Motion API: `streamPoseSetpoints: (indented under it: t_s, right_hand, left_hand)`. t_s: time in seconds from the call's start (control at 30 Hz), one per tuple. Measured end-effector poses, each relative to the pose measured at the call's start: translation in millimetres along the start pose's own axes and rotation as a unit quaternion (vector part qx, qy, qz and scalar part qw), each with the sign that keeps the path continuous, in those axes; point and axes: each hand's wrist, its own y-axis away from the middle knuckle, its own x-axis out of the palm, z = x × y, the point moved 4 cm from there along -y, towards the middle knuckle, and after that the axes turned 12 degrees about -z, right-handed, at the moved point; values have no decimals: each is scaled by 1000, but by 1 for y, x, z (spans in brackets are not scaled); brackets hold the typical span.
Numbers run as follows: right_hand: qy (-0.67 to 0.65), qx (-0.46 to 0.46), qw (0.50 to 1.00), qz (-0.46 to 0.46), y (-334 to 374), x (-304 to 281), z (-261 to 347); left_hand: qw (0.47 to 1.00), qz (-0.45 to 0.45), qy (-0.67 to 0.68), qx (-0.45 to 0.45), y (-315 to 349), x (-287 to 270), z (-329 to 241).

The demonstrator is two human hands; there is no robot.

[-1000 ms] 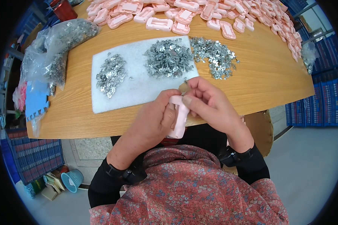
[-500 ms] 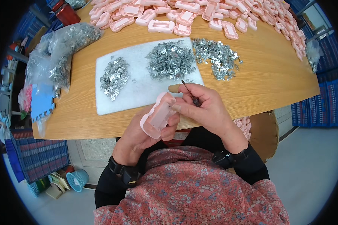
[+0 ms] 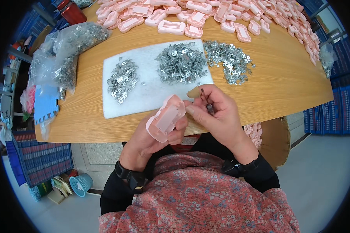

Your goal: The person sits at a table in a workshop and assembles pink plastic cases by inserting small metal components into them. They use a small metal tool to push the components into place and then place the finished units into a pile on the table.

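My left hand (image 3: pixel 144 136) is closed around a pale pink plastic housing shell (image 3: pixel 166 119), tilted with its hollow inside facing up. The shell has a rectangular recess in the middle and is held above the table's front edge. Just right of it, my right hand (image 3: pixel 219 112) is closed on a slim dark tool (image 3: pixel 207 101), whose exact kind I cannot make out. A tan finger cot (image 3: pixel 193 92) covers one fingertip of that hand. The right thumb is close to the shell's right edge. Beyond both hands, small silvery metal clips (image 3: pixel 181 64) lie heaped on a white foam sheet (image 3: pixel 144 99).
A smaller clip pile (image 3: pixel 122 79) lies on the sheet's left, another (image 3: pixel 231 62) right of it on the wooden table (image 3: pixel 284 85). Many pink shells (image 3: pixel 171 27) cover the far edge. Bagged clips (image 3: pixel 68 58) and a red jar (image 3: pixel 72 13) stand left; a carton (image 3: pixel 274 141) sits below right.
My right hand has drawn back to the right, away from the shell, and the dark tool has tipped more upright. My left hand keeps hold of the shell in much the same pose.
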Motion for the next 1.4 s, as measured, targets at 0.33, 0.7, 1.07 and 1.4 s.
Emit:
streamPoseSetpoints:
  t_s: [0.33, 0.7, 1.07, 1.4]
  right_hand:
    - [72, 14, 994, 80, -9, -2, -7]
    - [79, 83, 993, 40, -16, -21, -5]
    - [321, -267, 900, 126, -60, 90, 8]
    - [383, -202, 877, 206, -86, 126, -4]
  left_hand:
    - [999, 28, -28, -24, 2, -3, 6]
    - [987, -90, -103, 80, 21, -11, -18]
    - [973, -138, 47, 181, 66, -50, -31]
    - [974, -107, 75, 185, 69, -56, -47]
